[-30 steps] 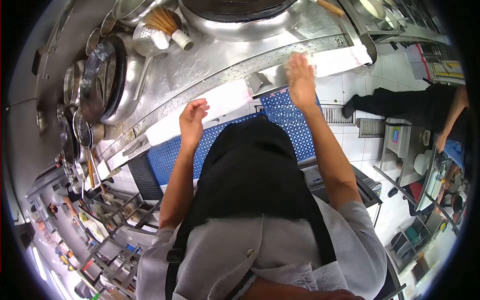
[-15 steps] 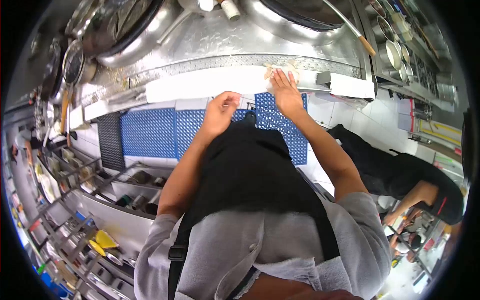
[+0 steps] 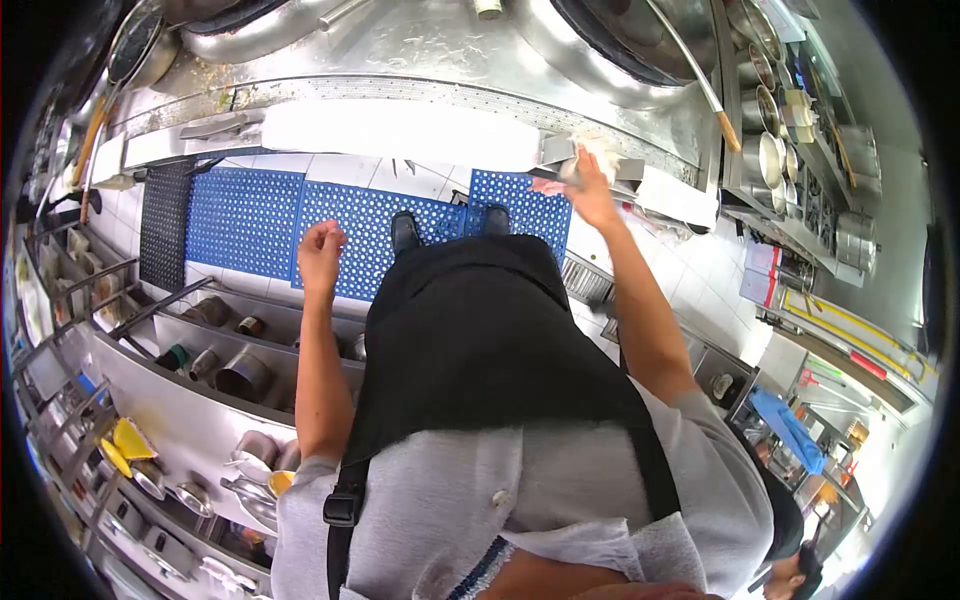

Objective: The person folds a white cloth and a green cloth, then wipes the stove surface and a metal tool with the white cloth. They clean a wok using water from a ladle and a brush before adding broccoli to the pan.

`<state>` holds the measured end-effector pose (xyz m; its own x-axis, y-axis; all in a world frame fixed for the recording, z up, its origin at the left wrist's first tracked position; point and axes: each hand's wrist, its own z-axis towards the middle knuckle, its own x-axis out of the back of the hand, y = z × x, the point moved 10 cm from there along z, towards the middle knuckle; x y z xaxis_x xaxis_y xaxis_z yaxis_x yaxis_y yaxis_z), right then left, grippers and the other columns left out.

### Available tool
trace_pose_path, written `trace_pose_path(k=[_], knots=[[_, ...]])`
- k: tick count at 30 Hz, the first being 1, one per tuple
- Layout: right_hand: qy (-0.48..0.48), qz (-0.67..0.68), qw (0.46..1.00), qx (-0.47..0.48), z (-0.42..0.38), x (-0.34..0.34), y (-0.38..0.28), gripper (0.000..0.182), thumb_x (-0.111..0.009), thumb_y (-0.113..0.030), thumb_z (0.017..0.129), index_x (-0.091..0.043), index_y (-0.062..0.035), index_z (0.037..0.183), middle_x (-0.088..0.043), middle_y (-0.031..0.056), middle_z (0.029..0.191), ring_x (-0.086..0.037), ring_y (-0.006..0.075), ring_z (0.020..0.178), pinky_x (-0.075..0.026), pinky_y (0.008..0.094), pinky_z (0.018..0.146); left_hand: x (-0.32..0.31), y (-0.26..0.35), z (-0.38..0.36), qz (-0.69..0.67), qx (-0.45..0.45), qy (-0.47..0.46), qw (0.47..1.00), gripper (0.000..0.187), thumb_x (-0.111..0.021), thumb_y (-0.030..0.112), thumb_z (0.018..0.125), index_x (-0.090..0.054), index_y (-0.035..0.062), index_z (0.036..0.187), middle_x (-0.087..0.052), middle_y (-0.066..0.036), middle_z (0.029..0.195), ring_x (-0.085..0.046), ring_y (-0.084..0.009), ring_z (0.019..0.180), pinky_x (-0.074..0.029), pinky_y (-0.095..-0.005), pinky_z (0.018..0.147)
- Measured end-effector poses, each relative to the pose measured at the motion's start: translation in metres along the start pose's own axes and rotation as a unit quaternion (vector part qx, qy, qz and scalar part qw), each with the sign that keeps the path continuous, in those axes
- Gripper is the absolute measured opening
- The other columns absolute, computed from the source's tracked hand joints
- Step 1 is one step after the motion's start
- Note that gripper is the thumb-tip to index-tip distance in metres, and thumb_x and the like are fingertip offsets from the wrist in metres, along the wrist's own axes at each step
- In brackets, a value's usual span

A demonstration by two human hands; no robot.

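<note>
My right hand [image 3: 592, 188] presses a whitish cloth [image 3: 598, 148] against the front edge of the steel cooking range [image 3: 430, 50], beside small metal brackets. A pinkish part of the cloth hangs near the fingertips. Away from the range, my left hand [image 3: 321, 255] hangs over the blue perforated mat [image 3: 245, 215] with its fingers curled; nothing can be made out in it. A bright white front ledge [image 3: 400, 130] runs along the range to the left of the cloth.
Large woks [image 3: 640, 40] sit on the range, one with a wooden-handled ladle [image 3: 728, 132]. Pots stand on shelves [image 3: 765, 160] at the right. Behind me are a steel counter with containers [image 3: 243, 378] and racks. Part of another person [image 3: 785, 578] shows at the lower right.
My right hand and the cloth have moved right along the range edge. My left hand has drawn back to the left. The view has shifted, and the other person is now lower in view.
</note>
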<state>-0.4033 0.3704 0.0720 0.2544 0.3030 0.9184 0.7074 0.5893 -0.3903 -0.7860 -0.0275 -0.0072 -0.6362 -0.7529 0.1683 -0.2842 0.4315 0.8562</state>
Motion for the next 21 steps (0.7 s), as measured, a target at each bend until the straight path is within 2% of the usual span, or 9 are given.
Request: trace_pose_path(k=[1, 5, 6, 9, 11, 13, 15, 18, 21], knots=[[-0.058, -0.062, 0.995, -0.043, 0.003, -0.009, -0.009, 0.068, -0.057, -0.012, 0.093, -0.031, -0.0013, 0.154, -0.013, 0.0142, 0.170, -0.017, 0.0351, 0.155, -0.021, 0.0509, 0.123, -0.013, 0.003, -0.008, 0.028, -0.002, -0.011, 1.000, 0.021, -0.063, 0.015, 0.098, -0.066, 0.0022, 0.115, -0.071, -0.005, 0.098, -0.067, -0.0116, 0.086, -0.050, -0.0243, 0.073], [0.057, -0.053, 0.990, 0.114, -0.037, 0.019, 0.036, 0.052, -0.054, -0.004, 0.089, -0.055, -0.0015, 0.141, -0.048, 0.0160, 0.154, -0.040, 0.0339, 0.145, -0.029, 0.0440, 0.120, -0.081, 0.021, -0.046, 0.048, -0.022, -0.031, 0.998, 0.025, -0.063, 0.020, 0.100, -0.067, 0.0032, 0.119, -0.072, -0.005, 0.101, -0.069, -0.0131, 0.091, -0.052, -0.0252, 0.075], [0.099, -0.039, 0.979, 0.171, -0.041, 0.045, 0.022, 0.044, -0.051, 0.001, 0.090, -0.063, -0.0010, 0.132, -0.066, 0.0207, 0.131, -0.061, 0.0342, 0.125, -0.044, 0.0429, 0.109, -0.097, 0.025, -0.059, 0.022, -0.025, -0.021, 0.999, 0.020, -0.061, 0.014, 0.099, -0.068, 0.0017, 0.114, -0.072, -0.003, 0.094, -0.068, -0.0100, 0.083, -0.050, -0.0236, 0.070], [-0.070, 0.240, 0.966, -0.062, -0.031, 0.072, 0.063, 0.042, -0.047, 0.004, 0.093, -0.064, -0.0018, 0.131, -0.072, 0.0217, 0.112, -0.072, 0.0262, 0.103, -0.054, 0.0377, 0.091, -0.133, 0.004, -0.092, 0.000, -0.002, 0.008, 1.000, 0.021, -0.061, 0.014, 0.099, -0.068, 0.0020, 0.115, -0.072, -0.003, 0.096, -0.068, -0.0103, 0.085, -0.051, -0.0239, 0.070], [0.075, 0.289, 0.949, -0.097, -0.022, 0.107, 0.118, 0.032, -0.048, 0.002, 0.096, -0.067, 0.0009, 0.122, -0.073, 0.0067, 0.096, -0.065, 0.0104, 0.083, -0.052, 0.0268, 0.075, -0.158, -0.008, -0.121, -0.028, 0.026, 0.025, 0.999, 0.021, -0.062, 0.014, 0.099, -0.068, 0.0023, 0.115, -0.072, -0.004, 0.097, -0.068, -0.0105, 0.086, -0.051, -0.0240, 0.071], [0.218, 0.254, 0.940, -0.071, -0.014, 0.170, 0.138, 0.027, -0.052, -0.001, 0.096, -0.068, 0.0017, 0.118, -0.069, 0.0035, 0.077, -0.057, 0.0092, 0.063, -0.049, 0.0295, 0.059, -0.181, -0.011, -0.152, -0.016, 0.031, -0.002, 0.999, 0.027, -0.063, 0.020, 0.101, -0.065, 0.0022, 0.121, -0.072, -0.005, 0.102, -0.069, -0.0134, 0.090, -0.053, -0.0280, 0.079], [0.210, 0.200, 0.948, -0.129, -0.008, 0.191, 0.148, 0.024, -0.054, -0.005, 0.098, -0.068, 0.0032, 0.115, -0.067, 0.0125, 0.069, -0.056, 0.0160, 0.057, -0.048, 0.0333, 0.056, -0.193, -0.013, -0.179, 0.009, 0.040, 0.005, 0.999, 0.026, -0.063, 0.021, 0.101, -0.065, 0.0026, 0.120, -0.072, -0.005, 0.101, -0.068, -0.0129, 0.090, -0.053, -0.0277, 0.080], [0.095, 0.062, 0.993, -0.021, -0.003, 0.056, 0.198, 0.031, -0.053, -0.008, 0.095, -0.068, 0.0025, 0.121, -0.065, 0.0327, 0.081, -0.068, 0.0467, 0.076, -0.053, 0.0509, 0.069, -0.200, -0.023, -0.207, 0.007, 0.039, 0.023, 0.999, 0.026, -0.061, 0.020, 0.101, -0.066, 0.0028, 0.120, -0.071, -0.004, 0.100, -0.068, -0.0127, 0.091, -0.052, -0.0274, 0.080], [0.059, 0.194, 0.978, -0.055, -0.054, 0.093, 0.145, 0.039, -0.051, -0.001, 0.090, -0.066, 0.0010, 0.126, -0.071, 0.0296, 0.101, -0.071, 0.0451, 0.089, -0.055, 0.0470, 0.083, -0.204, -0.030, -0.222, 0.005, 0.029, 0.049, 0.998, 0.026, -0.061, 0.018, 0.101, -0.065, 0.0023, 0.122, -0.071, -0.004, 0.100, -0.069, -0.0128, 0.091, -0.053, -0.0265, 0.078]])
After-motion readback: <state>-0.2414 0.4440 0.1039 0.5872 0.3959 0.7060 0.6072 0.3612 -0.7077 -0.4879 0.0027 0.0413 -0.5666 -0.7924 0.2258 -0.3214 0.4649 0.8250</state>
